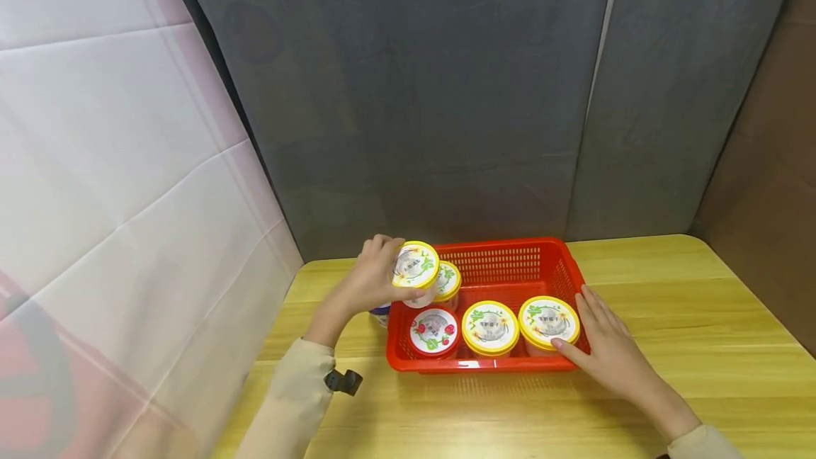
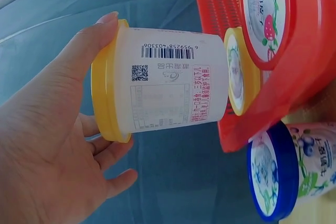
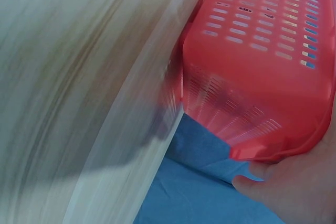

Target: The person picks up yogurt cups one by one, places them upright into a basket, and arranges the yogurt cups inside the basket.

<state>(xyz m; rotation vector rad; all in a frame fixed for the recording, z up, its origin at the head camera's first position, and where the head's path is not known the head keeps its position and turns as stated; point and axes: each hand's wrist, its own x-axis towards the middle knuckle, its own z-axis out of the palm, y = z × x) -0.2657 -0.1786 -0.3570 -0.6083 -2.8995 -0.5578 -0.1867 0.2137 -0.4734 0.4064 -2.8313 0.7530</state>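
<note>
My left hand (image 1: 372,278) grips a yellow-lidded jelly cup (image 1: 416,265) by its lid, over the basket's left end. In the left wrist view this cup (image 2: 168,80) lies tilted sideways, barcode and printed label showing. The red basket (image 1: 481,365) holds a red-lidded cup (image 1: 434,331) and two yellow-lidded cups, one in the middle (image 1: 490,329) and one on the right (image 1: 549,321). Another yellow-lidded cup (image 1: 449,280) stands partly hidden behind the held one. My right hand (image 1: 608,342) holds the basket's right rim, its thumb reaching over beside the right cup.
A blue-lidded cup (image 2: 273,171) stands outside the basket on its left, mostly hidden in the head view. The wood-grain table (image 1: 688,317) ends at a dark grey curtain (image 1: 408,105) behind. A white panel (image 1: 127,161) rises along the left side.
</note>
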